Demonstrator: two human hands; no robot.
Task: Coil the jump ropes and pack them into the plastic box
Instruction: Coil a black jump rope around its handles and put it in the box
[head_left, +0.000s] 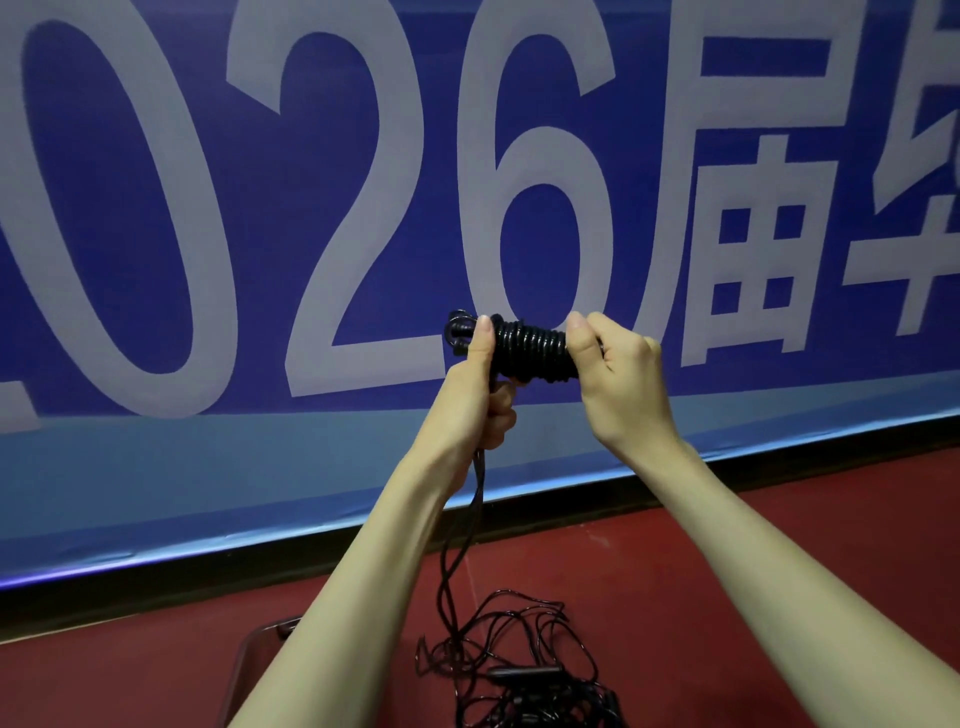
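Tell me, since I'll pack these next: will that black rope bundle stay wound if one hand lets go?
Probably not. The rope bundle is held by the left hand and right hand; its glossy turns look springy. The loose tail hangs limp, so it's floppy.

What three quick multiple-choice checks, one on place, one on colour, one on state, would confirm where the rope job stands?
1. Where is the loose rope pile?
A. On the red floor below the arms
B. Hung on the banner
C. Over the right forearm

2. What colour is the coil?
A. Red
B. Black
C. White

3. What is the left hand doing?
A. Hanging open
B. Pressing flat on the floor
C. Gripping the coil, with a strand trailing down

Key: 1 A, the tangle lies on the floor; 2 B, the wound turns are black; 3 C, its fingers curl round the coil's left end while the right hand pinches the other end.
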